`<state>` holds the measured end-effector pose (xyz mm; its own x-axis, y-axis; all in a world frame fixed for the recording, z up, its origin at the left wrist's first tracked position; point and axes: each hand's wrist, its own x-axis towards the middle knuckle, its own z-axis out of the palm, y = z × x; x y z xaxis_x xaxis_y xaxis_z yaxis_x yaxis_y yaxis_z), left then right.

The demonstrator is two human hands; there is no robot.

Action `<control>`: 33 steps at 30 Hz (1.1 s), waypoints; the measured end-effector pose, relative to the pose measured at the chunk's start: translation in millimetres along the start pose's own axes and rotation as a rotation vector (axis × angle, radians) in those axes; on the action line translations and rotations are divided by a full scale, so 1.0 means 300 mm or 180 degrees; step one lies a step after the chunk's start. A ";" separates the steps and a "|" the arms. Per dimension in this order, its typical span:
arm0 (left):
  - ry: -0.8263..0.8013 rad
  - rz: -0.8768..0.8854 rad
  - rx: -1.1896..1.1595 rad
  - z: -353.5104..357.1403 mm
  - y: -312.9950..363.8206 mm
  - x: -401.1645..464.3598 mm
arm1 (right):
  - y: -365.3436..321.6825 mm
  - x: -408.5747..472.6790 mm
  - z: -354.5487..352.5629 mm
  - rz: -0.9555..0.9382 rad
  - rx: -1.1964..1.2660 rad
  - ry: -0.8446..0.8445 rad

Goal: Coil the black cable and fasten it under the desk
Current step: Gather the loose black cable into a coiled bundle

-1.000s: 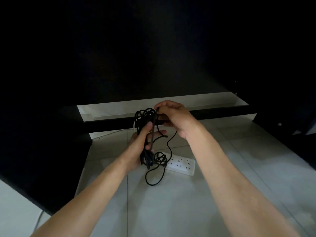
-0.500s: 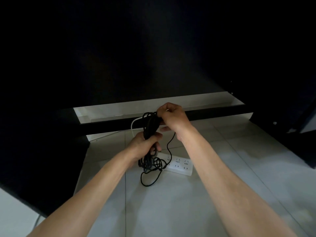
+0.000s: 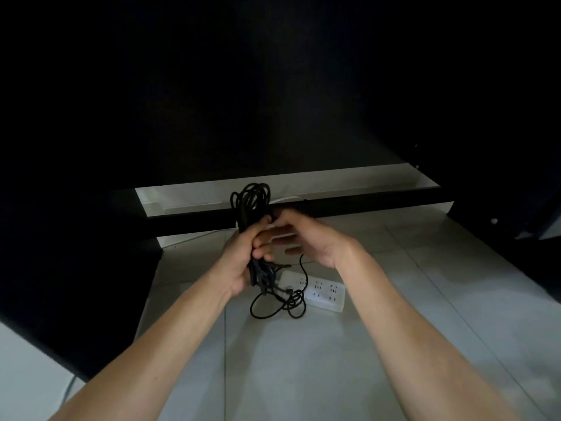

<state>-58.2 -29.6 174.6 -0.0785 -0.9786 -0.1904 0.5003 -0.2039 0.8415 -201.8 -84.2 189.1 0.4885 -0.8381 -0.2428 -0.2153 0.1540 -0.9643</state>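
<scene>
A bundle of coiled black cable [image 3: 252, 205] stands upright in the middle of the head view, its loops rising above my fists. My left hand [image 3: 243, 256] is closed around the bundle's middle. My right hand [image 3: 306, 235] sits just to the right, thumb and fingertips pinching a strand at the bundle's side. Loose loops of the cable's tail [image 3: 279, 305] hang below and lie on the floor. The dark underside of the desk [image 3: 273, 86] fills the upper part of the view.
A white power strip [image 3: 326, 294] lies on the pale tiled floor [image 3: 303, 360] just below my hands. A black crossbar [image 3: 364, 205] runs across behind them. A dark desk panel [image 3: 76, 284] stands at the left, another dark side [image 3: 516, 208] at the right.
My right hand has come down from the top of the bundle to its side, level with my left hand. The coil's loops now stand free above both hands.
</scene>
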 end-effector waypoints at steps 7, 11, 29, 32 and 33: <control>0.0055 0.0255 -0.0299 -0.041 0.092 0.024 | 0.066 -0.024 0.018 0.0458 -0.0378 -0.0829; 0.0583 0.0534 -0.0112 -0.110 0.141 0.037 | 0.065 -0.033 -0.025 0.0385 -0.2340 -0.0455; 0.0279 0.0782 0.1752 -0.051 -0.023 0.015 | -0.037 0.021 -0.008 -0.0827 -0.0465 0.0533; 0.0116 0.0851 0.1846 -0.023 -0.026 0.016 | -0.040 0.030 0.005 -0.0883 -0.0491 0.0865; 0.0083 0.0854 0.1879 -0.020 -0.025 0.016 | -0.032 0.039 0.006 -0.0897 -0.0483 0.1066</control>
<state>-57.1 -32.6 164.3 0.0078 -0.9982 0.0590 -0.0592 0.0584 0.9965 -192.7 -94.5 195.3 0.2510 -0.9630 0.0979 -0.2469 -0.1615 -0.9555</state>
